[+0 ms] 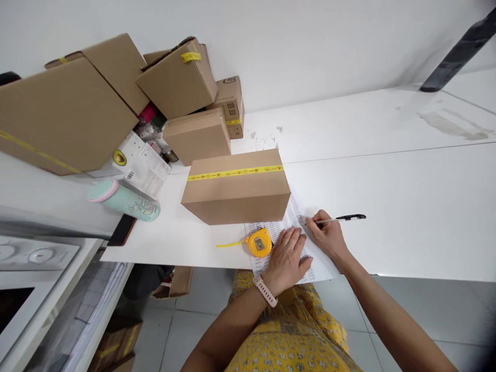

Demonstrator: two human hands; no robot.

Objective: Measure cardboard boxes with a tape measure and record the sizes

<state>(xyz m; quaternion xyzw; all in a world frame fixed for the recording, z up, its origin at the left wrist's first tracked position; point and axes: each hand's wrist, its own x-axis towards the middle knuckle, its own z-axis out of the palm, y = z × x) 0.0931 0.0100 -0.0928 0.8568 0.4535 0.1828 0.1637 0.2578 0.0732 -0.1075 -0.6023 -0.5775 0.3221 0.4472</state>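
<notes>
My right hand is closed around a pen, its tip down at a printed sheet of paper. Flat on the same sheet lies my left hand, fingers stretched out, a pale pink band on the wrist. Just left of those fingers rests a yellow tape measure, with a short length of its blade pulled out to the left. A cardboard box sealed with yellow printed tape stands behind it and covers the upper part of the sheet.
Several more cardboard boxes are stacked at the back left. A mint-green tumbler lies tilted beside a white box. A dark post rises at the far right. A white appliance stands left of the table.
</notes>
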